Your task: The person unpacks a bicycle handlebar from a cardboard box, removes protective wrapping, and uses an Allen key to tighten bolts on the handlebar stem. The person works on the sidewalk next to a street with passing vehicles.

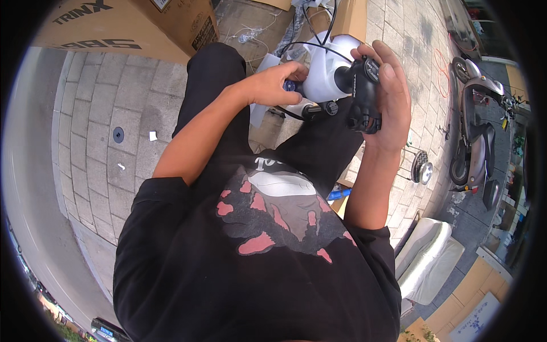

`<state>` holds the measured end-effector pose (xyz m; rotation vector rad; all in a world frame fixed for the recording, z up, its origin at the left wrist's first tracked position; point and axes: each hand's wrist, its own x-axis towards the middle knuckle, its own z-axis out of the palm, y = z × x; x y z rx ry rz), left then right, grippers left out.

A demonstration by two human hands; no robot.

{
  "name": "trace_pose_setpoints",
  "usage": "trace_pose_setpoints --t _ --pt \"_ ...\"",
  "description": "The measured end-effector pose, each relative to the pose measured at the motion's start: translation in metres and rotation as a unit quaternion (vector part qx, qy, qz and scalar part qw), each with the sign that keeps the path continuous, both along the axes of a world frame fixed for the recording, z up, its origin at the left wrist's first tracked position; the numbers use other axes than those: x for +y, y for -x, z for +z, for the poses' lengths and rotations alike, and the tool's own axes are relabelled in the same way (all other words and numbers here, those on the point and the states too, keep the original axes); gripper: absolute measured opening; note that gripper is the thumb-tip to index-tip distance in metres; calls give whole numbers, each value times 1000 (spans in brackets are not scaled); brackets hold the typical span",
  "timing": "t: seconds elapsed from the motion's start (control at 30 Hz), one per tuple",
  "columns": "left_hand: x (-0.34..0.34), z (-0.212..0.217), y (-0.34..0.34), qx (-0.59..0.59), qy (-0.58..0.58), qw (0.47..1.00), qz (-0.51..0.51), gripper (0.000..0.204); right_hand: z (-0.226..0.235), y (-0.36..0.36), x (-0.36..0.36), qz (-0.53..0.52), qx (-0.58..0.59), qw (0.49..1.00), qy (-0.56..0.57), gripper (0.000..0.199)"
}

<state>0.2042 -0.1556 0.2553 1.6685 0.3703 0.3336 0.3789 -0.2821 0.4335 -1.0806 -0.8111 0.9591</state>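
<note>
My right hand (393, 94) is wrapped round a black bicycle stem (363, 94), thumb on its near side and fingers behind it. The stem sits at the end of a white bicycle frame (322, 80) between my knees. On the left side of the frame, my left hand (262, 85) curls its thumb and fingers about a small dark blue round part (289, 85); its far side is hidden. Just below the frame is a black round knob (330, 108). Black cables (319, 44) loop over the frame from above.
A large brown carton (131, 28) stands at the upper left, and an upright cardboard piece (348, 20) is behind the frame. Clear plastic wrap (250, 35) lies on the ground. A parked scooter (476, 122) is far right, with a silver padded bundle (427, 259) below it.
</note>
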Motion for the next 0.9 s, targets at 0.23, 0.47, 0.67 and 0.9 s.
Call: trace_pose_setpoints --t 0.23,0.47,0.67,0.9 --pt "-11 46 -31 233 -172 957 21 79 -6 -2 14 -18 -20 998 65 37" --pt "-1 31 -50 197 -185 960 -68 71 5 1 4 -89 -20 993 75 26" --pt "-3 15 -49 196 -259 944 -57 64 3 23 3 -82 1 996 -45 30" --pt "-6 27 -47 263 -286 921 -41 66 8 21 2 -83 -27 995 -43 31"
